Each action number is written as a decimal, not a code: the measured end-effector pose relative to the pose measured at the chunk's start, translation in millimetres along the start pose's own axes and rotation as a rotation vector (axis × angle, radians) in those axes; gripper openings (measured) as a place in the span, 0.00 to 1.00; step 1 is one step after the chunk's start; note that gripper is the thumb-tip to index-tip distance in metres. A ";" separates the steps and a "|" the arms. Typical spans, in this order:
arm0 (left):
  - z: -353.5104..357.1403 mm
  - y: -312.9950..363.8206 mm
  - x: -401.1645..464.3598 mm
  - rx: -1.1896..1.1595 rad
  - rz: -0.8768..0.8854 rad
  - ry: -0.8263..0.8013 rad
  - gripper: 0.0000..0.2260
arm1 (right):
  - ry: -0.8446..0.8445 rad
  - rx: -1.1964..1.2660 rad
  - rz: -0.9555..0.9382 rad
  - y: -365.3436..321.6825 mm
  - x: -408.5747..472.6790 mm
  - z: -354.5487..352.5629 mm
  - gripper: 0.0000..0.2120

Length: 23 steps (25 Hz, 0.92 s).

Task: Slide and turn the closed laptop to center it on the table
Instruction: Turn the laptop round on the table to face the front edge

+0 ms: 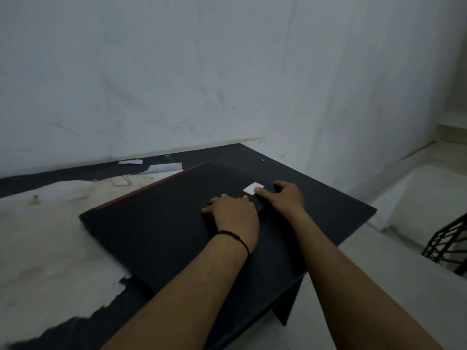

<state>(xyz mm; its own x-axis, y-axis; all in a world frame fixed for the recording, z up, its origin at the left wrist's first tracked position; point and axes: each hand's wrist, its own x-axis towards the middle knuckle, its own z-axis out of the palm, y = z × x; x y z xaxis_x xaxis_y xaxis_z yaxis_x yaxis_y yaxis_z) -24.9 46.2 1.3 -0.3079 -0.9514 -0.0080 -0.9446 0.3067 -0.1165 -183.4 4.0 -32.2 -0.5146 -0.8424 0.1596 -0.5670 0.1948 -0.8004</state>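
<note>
A closed black laptop (156, 223) with a red strip along its far edge lies at an angle on the right part of a black table (336, 198). A small white sticker (252, 188) sits on its lid. My left hand (233, 214) lies flat on the lid, fingers spread, a dark band around its wrist. My right hand (286, 198) rests palm down at the lid's right side, thumb touching the sticker. Neither hand grips anything.
The table's left part is covered by torn, stained white paper (50, 236). Two white paper scraps (164, 168) lie near the back edge by the wall (202, 72). The table's right edge drops to a pale floor, where a black wire rack (447, 243) stands.
</note>
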 end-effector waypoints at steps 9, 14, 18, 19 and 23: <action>31.9 -37.9 -82.0 0.057 0.103 0.342 0.28 | 0.236 0.570 0.064 15.5 -83.9 -35.4 0.20; 37.6 -35.1 -93.8 0.061 0.039 0.374 0.26 | 0.387 0.730 0.075 13.9 -98.2 -36.5 0.08; 39.5 -34.9 -94.4 0.090 0.035 0.421 0.26 | 0.397 0.641 0.058 11.5 -101.8 -34.2 0.09; 40.2 -35.3 -94.7 0.091 0.029 0.427 0.26 | 0.395 0.617 0.052 10.3 -103.0 -34.4 0.08; 42.9 -39.8 -94.7 0.032 -0.032 0.446 0.26 | 0.364 0.493 0.029 7.2 -109.5 -31.6 0.08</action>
<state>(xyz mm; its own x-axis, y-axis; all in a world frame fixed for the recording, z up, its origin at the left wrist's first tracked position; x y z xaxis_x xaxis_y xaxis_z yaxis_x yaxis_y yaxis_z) 46.7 122.8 -35.9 -0.3036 -0.8532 0.4242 -0.9528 0.2693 -0.1402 -151.5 113.5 -37.2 -0.7613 -0.5976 0.2516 -0.2302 -0.1136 -0.9665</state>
